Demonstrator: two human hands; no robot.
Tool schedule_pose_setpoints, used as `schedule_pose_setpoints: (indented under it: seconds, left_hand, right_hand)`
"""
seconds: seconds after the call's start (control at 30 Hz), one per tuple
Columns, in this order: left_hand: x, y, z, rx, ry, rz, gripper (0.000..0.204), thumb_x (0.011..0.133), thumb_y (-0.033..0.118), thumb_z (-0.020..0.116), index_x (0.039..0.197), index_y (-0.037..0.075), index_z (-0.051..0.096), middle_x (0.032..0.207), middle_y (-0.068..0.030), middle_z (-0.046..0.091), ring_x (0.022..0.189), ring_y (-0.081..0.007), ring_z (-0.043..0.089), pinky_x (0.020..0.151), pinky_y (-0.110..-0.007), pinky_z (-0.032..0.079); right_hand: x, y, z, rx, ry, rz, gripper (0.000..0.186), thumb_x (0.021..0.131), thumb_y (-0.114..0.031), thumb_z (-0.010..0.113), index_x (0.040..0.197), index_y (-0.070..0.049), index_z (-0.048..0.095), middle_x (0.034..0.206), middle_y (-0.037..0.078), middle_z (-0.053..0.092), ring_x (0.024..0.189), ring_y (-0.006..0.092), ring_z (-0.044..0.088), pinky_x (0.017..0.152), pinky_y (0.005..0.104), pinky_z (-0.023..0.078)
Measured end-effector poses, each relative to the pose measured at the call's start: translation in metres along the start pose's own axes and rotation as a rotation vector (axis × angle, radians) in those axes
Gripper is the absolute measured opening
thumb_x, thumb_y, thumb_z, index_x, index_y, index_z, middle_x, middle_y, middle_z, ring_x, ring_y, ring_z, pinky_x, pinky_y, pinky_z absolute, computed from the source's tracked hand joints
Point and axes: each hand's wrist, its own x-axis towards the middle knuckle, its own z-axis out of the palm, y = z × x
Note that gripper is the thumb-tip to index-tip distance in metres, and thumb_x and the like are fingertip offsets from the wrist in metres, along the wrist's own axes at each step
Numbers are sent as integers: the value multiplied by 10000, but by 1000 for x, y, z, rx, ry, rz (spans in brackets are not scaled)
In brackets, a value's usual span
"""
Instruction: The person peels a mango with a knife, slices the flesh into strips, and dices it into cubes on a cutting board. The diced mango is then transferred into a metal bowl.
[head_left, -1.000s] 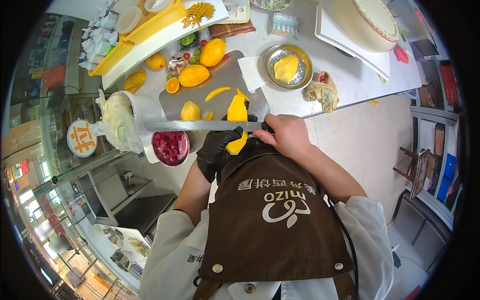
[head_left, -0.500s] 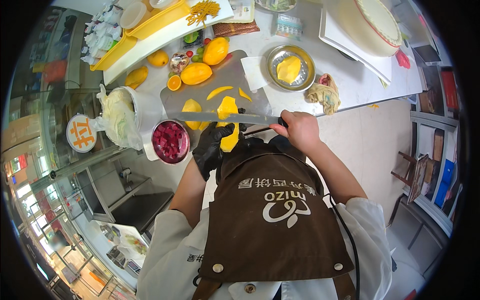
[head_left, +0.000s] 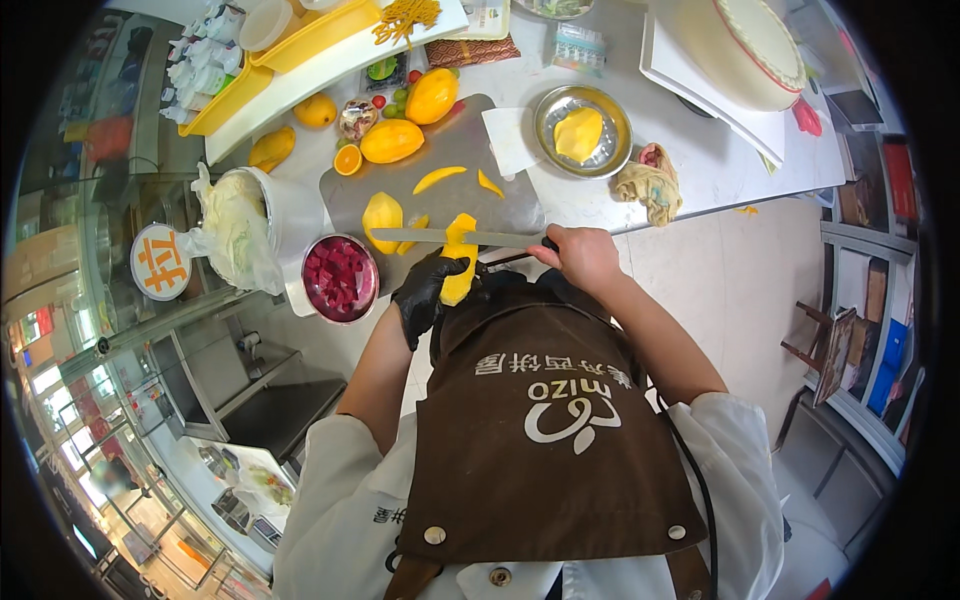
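My left hand [head_left: 428,290], in a black glove, is closed around a long piece of peeled yellow mango [head_left: 457,284] held upright just above my apron. In my bare right hand [head_left: 588,258] is the dark handle of a long knife [head_left: 505,240]. Its blade crosses the upper part of the mango, edge contact hidden from this angle. Beyond the blade, a cut mango half [head_left: 382,222] and thin slices [head_left: 438,179] lie on a grey cutting board [head_left: 355,200]. Whole mangoes [head_left: 392,141] and a halved orange [head_left: 347,159] sit toward its far side.
Left of the board stand a bowl of dark red cubes [head_left: 340,280] and a white bin with a plastic bag [head_left: 240,225]. A steel bowl [head_left: 540,125] with a mango piece and a crumpled cloth [head_left: 650,188] are at right. A white cake form [head_left: 740,50] is farther back.
The knife and my right hand have shifted a little, with the blade looking smaller and its tip farther right. The top of the held mango piece sits slightly nearer to me.
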Motion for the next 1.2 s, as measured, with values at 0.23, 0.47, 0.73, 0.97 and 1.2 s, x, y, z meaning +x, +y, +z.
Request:
schedule_pose_setpoints:
  seconds: [0.23, 0.47, 0.73, 0.97, 1.2]
  left_hand:
    - [18, -16, -42, -228, -118, -150, 568, 897, 102, 651, 1424, -20, 480, 1084, -170, 662, 902, -283, 692, 874, -459, 602]
    - [1, 11, -54, -144, -193, -85, 678, 909, 180, 679, 1513, -1, 431, 1080, -90, 678, 859, -214, 707, 886, -455, 600]
    - [-9, 35, -13, -397, -344, 107, 792, 959, 478, 634, 1518, -21, 380, 1077, -180, 683, 873, -293, 731, 781, -510, 630]
    - [-10, 49, 25, -496, -418, 91, 796, 987, 645, 503, 1486, 26, 454, 1017, -162, 684, 729, -280, 688, 625, -390, 594]
    - [20, 52, 79, -458, -605, -14, 783, 1010, 629, 483, 1461, -11, 463, 975, -180, 684, 696, -257, 675, 568, -338, 556]
  right_hand:
    - [-12, 23, 12, 9, -146, 95, 592, 957, -648, 547, 841, -81, 669, 665, 146, 675, 637, 371, 680, 582, 478, 542]
    - [-27, 65, 8, 8, -295, 345, 619, 1001, -637, 486, 881, -68, 699, 809, 193, 720, 781, 409, 700, 700, 521, 547]
    - [-25, 39, -2, 236, -287, 421, 633, 1023, -608, 476, 889, -34, 706, 852, 226, 710, 854, 426, 686, 761, 511, 532]
    - [-43, 37, -3, 479, -103, 436, 607, 1050, -548, 479, 917, 6, 689, 766, 227, 662, 741, 404, 645, 705, 469, 498]
    - [-110, 74, -32, 450, -172, 552, 577, 1033, -555, 507, 871, -22, 656, 779, 239, 655, 767, 446, 630, 696, 494, 489]
